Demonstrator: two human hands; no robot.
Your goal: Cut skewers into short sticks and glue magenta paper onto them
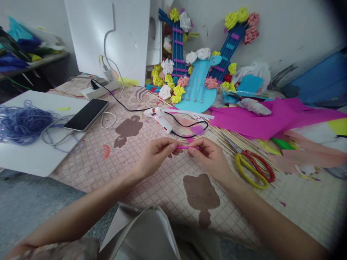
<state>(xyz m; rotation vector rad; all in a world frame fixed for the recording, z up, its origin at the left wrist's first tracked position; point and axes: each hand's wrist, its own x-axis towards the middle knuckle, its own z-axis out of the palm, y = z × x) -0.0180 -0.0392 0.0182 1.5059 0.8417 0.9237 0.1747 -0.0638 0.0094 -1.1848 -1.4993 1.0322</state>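
Observation:
Between my two hands, just above the table's near middle, runs a thin bright pink stick [185, 147], possibly wrapped in paper. My left hand [159, 151] pinches its left end with thumb and fingers. On the other end, my right hand [208, 153] pinches it the same way. Beyond the hands lies a white glue gun [159, 119] with a black cord. Right of my right hand are scissors [253, 168] with one yellow and one red handle, resting by a bundle of thin wooden sticks [227, 141].
Bright pink paper [260, 121] spreads at the right. Blue cardboard guitar shapes [199, 86] with paper flowers lean on the wall. A phone [86, 115] and a tangle of purple cord [24, 122] lie on a white board [35, 162] at left. A power strip [101, 89] stands behind.

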